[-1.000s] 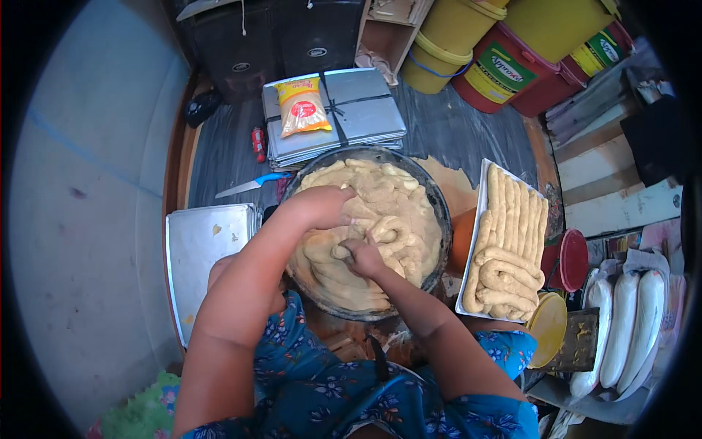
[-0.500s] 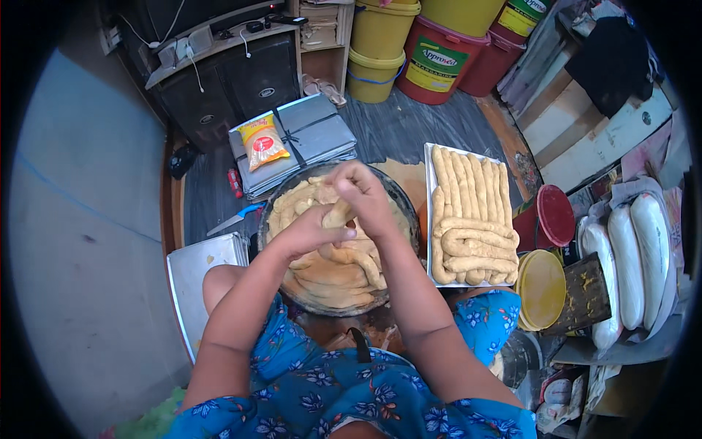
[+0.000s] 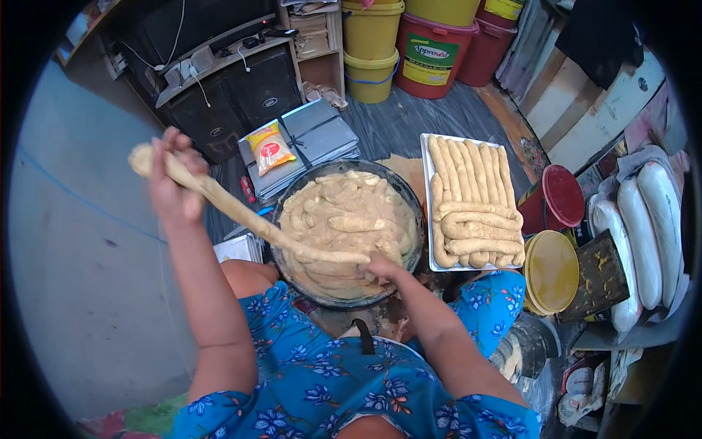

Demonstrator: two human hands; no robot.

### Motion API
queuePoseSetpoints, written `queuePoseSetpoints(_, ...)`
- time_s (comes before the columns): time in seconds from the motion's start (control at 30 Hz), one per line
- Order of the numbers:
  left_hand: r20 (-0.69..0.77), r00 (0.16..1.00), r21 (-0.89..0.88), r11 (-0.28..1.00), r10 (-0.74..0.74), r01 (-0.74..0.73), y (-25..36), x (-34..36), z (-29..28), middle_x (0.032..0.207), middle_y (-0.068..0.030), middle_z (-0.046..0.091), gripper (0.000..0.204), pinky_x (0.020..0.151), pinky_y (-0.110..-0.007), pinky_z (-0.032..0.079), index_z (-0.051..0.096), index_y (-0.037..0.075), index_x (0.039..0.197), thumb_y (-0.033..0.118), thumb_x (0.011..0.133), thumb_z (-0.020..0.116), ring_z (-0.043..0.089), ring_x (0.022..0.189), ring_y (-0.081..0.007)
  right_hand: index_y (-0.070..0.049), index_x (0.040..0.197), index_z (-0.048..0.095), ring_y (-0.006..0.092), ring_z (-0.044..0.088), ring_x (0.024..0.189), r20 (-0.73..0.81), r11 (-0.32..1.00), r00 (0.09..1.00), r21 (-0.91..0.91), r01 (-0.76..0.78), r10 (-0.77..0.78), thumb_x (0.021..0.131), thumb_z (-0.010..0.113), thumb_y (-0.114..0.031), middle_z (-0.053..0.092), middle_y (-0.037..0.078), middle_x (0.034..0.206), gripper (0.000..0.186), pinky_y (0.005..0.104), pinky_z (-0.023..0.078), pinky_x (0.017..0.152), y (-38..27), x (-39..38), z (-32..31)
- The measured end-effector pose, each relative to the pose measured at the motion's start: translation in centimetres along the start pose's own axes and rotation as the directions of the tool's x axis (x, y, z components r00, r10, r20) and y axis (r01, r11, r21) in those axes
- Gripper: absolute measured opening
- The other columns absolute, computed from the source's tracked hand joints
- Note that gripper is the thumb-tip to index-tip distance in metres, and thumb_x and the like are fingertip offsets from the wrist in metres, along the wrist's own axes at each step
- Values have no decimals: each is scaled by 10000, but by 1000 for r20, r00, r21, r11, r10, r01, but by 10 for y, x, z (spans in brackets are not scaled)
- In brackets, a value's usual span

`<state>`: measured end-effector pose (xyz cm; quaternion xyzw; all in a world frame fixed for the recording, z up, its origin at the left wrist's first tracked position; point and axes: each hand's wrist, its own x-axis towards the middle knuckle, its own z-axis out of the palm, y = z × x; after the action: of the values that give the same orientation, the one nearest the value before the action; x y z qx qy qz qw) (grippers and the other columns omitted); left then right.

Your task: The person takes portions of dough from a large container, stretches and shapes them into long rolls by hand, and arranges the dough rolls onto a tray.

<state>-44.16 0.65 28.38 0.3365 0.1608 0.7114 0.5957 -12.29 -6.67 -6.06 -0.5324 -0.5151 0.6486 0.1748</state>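
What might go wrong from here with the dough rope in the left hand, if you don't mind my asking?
The dough rope slants from the raised left hand down to the right hand, so it might stretch thin or tear. Its upper part is beyond the left side of the basin, so a slip could drop it outside. The loaded tray sits close to the right knee, which might nudge it.

A plain blue-grey wall (image 3: 95,241) rises left of the left fingers (image 3: 189,155); beyond and right of them stand a dark two-door cabinet (image 3: 241,99) and a narrow open shelf (image 3: 324,69). Dark streaked floor (image 3: 373,124) spreads beyond the right fingers (image 3: 374,269), with a brown strip (image 3: 504,126) farther right.
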Motion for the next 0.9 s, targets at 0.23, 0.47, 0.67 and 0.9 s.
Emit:
queuePoseSetpoints(0.23, -3, 587, 302, 559, -809, 772, -141, -109, -45, 835, -137, 640, 643, 482, -288, 522, 548, -1, 1160, 589, 942, 417, 602, 542, -161, 2, 1081, 578, 127, 572, 607, 207, 903, 881, 43, 426, -426, 832, 709, -275, 611, 68, 766, 395, 266, 479, 621, -192, -78, -55)
queuePoseSetpoints(0.47, 317, 747, 265, 810, -585, 522, -139, -77, 49, 932, -130, 619, 672, 452, -227, 468, 296, 132, 1425, 542, 930, 491, 552, 512, -108, -14, 1110, 565, 104, 589, 783, 90, 781, 779, 157, 604, -620, 789, 767, -236, 601, 51, 954, 440, 256, 502, 673, -241, -143, -59)
queuePoseSetpoints(0.67, 545, 825, 67, 989, -146, 130, -77, 5, 126, 1030, -169, 572, 624, 469, -208, 438, 233, 148, 1450, 433, 968, 509, 486, 526, -95, -34, 1118, 597, 150, 584, 907, -138, 820, 812, -3, 573, -568, 729, 792, -209, 630, 59, 955, 469, 306, 467, 814, -147, -55, -4)
queuePoseSetpoints(0.9, 427, 904, -109, 993, 14, 36, 14, 78, 118, 1029, -164, 507, 513, 530, -243, 409, 416, -45, 1285, 307, 948, 577, 429, 585, -131, -30, 1114, 638, 206, 635, 890, 103, 991, 986, -16, 133, -131, 704, 805, -302, 683, 114, 967, 520, 324, 485, 811, -14, -1, -42)
